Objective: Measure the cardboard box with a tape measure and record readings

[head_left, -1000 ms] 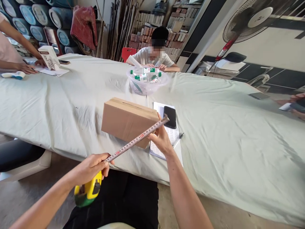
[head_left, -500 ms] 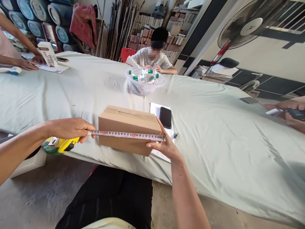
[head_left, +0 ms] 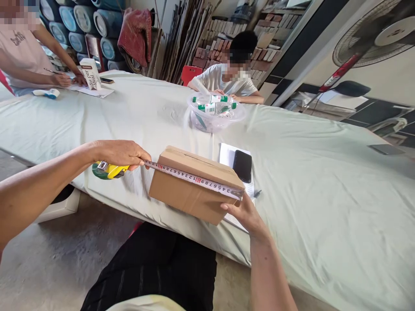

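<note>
A closed cardboard box (head_left: 189,198) sits on the cloth-covered table in front of me. The white blade (head_left: 191,176) of a tape measure runs along its upper front edge, numbers showing. My left hand (head_left: 123,153) pinches the blade just beyond the box's left end, and the yellow and green tape case (head_left: 115,172) hangs beneath that hand. At the right end, my right hand (head_left: 249,218) grips the box corner, thumb on the front face. The blade's tip reaches this corner; the fingers behind it are hidden.
Behind the box's right end lie papers (head_left: 227,151), a black phone (head_left: 242,166) and a pen (head_left: 257,193). A clear plastic basin (head_left: 210,123) of bottles stands farther back. One person sits across the table; another writes at the left beside a white carton (head_left: 91,74).
The tape blade has risen from the box's front face to its upper front edge. My left hand and the case have lifted. The view has swung left.
</note>
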### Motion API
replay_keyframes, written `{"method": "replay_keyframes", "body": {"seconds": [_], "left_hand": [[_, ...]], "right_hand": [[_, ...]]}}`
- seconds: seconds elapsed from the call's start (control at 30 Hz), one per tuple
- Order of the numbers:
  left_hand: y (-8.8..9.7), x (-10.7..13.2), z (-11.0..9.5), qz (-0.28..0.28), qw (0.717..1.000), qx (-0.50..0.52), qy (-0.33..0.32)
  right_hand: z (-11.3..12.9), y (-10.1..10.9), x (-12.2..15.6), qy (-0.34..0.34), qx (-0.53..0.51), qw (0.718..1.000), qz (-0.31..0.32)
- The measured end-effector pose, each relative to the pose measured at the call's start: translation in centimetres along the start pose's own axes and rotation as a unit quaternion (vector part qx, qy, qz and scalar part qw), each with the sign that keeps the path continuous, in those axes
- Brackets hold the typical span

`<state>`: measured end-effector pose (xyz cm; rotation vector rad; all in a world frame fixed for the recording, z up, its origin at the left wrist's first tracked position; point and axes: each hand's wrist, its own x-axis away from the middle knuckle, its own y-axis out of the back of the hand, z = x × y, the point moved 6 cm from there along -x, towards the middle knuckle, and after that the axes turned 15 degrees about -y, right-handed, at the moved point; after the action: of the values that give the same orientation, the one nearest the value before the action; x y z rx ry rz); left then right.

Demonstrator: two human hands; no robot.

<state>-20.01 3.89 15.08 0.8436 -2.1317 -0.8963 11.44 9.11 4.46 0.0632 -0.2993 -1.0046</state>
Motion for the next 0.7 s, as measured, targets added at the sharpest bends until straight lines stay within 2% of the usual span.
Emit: {"method": "replay_keyframes", "body": {"seconds": [0.13, 0.33, 0.47, 0.57, 0.7], "left_hand": [[0.2, 0.2, -0.3, -0.017, 1.0, 0.001, -0.017], [0.9, 0.3, -0.1, -0.01, 1.0, -0.003, 0.004], [1.0, 0.0, 0.5, -0.012, 0.999, 0.031, 0.016], [0.4, 0.0, 1.0, -0.025, 0.997, 0.069, 0.022], [-1.7, 0.6, 0.7, -0.028, 0.994, 0.109, 0.006]], "right_hand": [[-0.1, 0.0, 0.2, 0.004, -0.003, 1.0, -0.005], [0.1, -0.3, 0.4, 0.016, 0.004, 1.0, -0.001], [0.0, -0.5, 0.4, 0.014, -0.017, 1.0, 0.004], [-0.2, -0.7, 0.5, 0.013, -0.033, 0.999, 0.002], [-0.3, -0.7, 0.4, 0.002, -0.049, 0.999, -0.012]]}}
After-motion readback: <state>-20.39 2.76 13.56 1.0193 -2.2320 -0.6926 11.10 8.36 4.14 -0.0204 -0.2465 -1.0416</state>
